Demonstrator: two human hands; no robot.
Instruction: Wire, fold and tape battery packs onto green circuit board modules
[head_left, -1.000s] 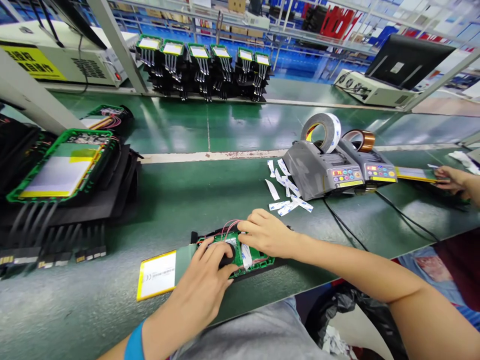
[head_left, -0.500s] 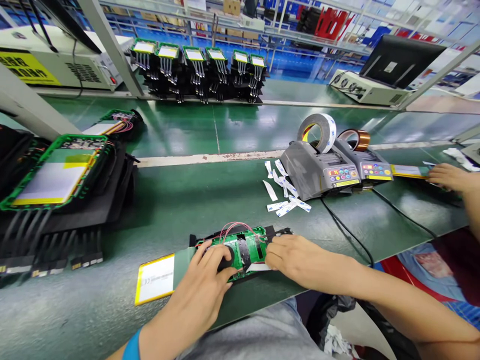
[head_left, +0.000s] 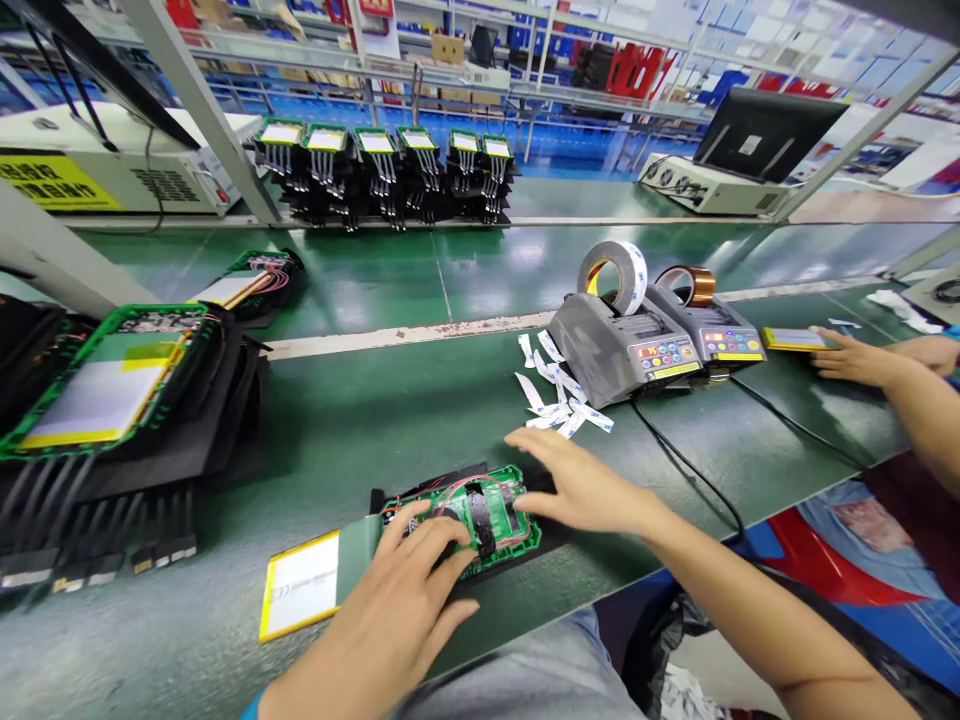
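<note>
A green plastic housing [head_left: 510, 505] with pink wires and a black strip across it lies on the bench in front of me. My left hand [head_left: 409, 600] rests over its left part, fingers apart and fingertips touching it, partly hiding a dark round part. At the housing's right end is my right hand [head_left: 574, 480], open with thumb and fingers spread and nothing visible in it. A flat battery pack [head_left: 301, 585] with yellow edges and a white label lies left of the housing, its right part behind my left hand.
Loose white tape strips [head_left: 559, 390] lie before two tape dispensers [head_left: 630, 345] with rolls on top. Stacked green-framed units [head_left: 112, 375] stand left; more units [head_left: 382, 170] line the back. A co-worker's hand [head_left: 862, 355] touches a battery at right. Black cables [head_left: 690, 470] cross the bench.
My right hand has opened and lifted from the housing; the white strip by its fingers is no longer visible. My left fingers have spread slightly. The co-worker's hand has shifted left, and the camera view has moved.
</note>
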